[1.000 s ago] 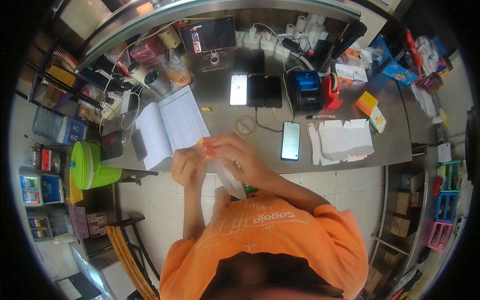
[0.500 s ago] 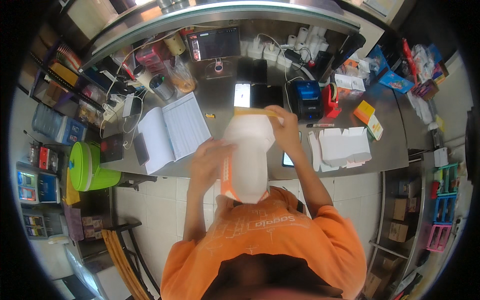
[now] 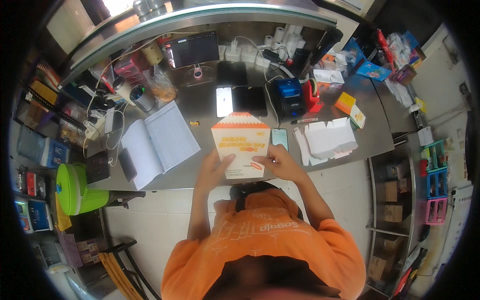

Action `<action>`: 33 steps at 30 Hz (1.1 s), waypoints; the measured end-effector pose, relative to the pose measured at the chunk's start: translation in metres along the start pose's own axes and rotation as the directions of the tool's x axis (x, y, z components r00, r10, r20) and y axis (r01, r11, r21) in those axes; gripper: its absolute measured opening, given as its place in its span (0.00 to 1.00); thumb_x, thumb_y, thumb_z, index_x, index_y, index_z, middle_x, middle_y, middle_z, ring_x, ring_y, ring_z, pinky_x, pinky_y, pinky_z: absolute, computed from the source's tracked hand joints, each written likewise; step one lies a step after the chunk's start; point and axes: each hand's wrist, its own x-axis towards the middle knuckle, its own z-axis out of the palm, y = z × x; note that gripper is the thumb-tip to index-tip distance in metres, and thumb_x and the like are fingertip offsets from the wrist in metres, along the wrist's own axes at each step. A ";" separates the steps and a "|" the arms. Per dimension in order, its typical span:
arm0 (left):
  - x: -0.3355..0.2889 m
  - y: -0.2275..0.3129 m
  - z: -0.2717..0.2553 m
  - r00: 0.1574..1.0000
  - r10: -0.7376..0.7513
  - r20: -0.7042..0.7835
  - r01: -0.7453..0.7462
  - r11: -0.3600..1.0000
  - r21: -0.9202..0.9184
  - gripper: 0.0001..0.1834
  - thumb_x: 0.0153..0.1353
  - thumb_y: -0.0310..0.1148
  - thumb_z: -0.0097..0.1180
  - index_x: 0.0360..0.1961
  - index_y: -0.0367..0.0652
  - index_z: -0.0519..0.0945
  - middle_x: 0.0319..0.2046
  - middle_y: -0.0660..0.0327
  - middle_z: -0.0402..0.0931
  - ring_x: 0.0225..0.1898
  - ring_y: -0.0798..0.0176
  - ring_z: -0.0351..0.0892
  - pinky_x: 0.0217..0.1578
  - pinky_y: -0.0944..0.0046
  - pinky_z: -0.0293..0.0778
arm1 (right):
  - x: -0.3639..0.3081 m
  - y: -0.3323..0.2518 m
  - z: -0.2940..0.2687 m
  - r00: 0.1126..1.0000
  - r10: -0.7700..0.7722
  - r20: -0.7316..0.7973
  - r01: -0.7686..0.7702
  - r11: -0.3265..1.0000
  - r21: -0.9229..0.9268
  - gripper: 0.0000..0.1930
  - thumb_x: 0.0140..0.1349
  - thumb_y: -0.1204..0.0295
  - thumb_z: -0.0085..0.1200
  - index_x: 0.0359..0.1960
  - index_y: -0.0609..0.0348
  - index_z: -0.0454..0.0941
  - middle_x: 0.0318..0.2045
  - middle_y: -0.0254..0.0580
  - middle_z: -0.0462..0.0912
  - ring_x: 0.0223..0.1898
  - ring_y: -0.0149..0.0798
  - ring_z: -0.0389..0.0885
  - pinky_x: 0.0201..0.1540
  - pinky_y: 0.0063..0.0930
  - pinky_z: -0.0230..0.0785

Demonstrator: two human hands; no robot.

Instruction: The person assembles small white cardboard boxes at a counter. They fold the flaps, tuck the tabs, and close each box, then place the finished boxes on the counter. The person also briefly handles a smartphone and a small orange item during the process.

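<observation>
A cream paper food carton with orange trim and yellow lettering is held upright over the desk's front edge, its printed face toward me. Its orange top edge slopes in to a narrower pale flap. My left hand grips its left side with the thumb across the front. On the right side my right hand pinches the carton, thumb on the printed face; the fingers behind are partly hidden. Just beyond the right hand lies a phone. A stack of flat white cartons rests to the right.
An open ledger covers the left of the metal desk. Farther back are a lit phone, a screen, a blue-black printer and a red tape dispenser. A green cooler stands left.
The carton has turned from its plain side to its printed face and now stands more upright. My right hand came down from its top edge to its side. The view has shifted slightly.
</observation>
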 end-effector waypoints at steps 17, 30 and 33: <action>0.060 0.001 0.063 0.994 -0.109 -0.007 0.109 0.984 0.144 0.14 0.59 0.20 0.53 0.45 0.35 0.84 0.35 0.60 0.84 0.36 0.68 0.80 0.42 0.71 0.74 | -0.001 0.014 -0.108 0.930 -0.338 0.145 0.368 0.847 -0.385 0.25 0.59 0.81 0.47 0.59 0.53 0.74 0.54 0.48 0.80 0.49 0.52 0.82 0.53 0.38 0.74; 0.310 -0.012 0.402 0.912 0.023 0.409 -0.001 0.999 -0.054 0.46 0.53 0.33 0.71 0.70 0.46 0.58 0.62 0.56 0.64 0.60 0.62 0.69 0.58 0.61 0.68 | -0.113 0.194 -0.442 0.602 0.152 -0.784 0.094 0.961 0.258 0.24 0.62 0.80 0.52 0.62 0.65 0.70 0.45 0.42 0.81 0.41 0.31 0.82 0.37 0.20 0.74; 0.376 -0.057 0.494 0.881 0.128 0.455 -0.147 0.989 0.008 0.41 0.53 0.36 0.72 0.66 0.42 0.65 0.60 0.56 0.69 0.60 0.62 0.69 0.57 0.62 0.69 | -0.111 0.251 -0.496 0.556 0.296 -0.776 -0.051 0.945 0.323 0.27 0.59 0.83 0.51 0.63 0.66 0.68 0.45 0.44 0.81 0.43 0.35 0.82 0.40 0.23 0.76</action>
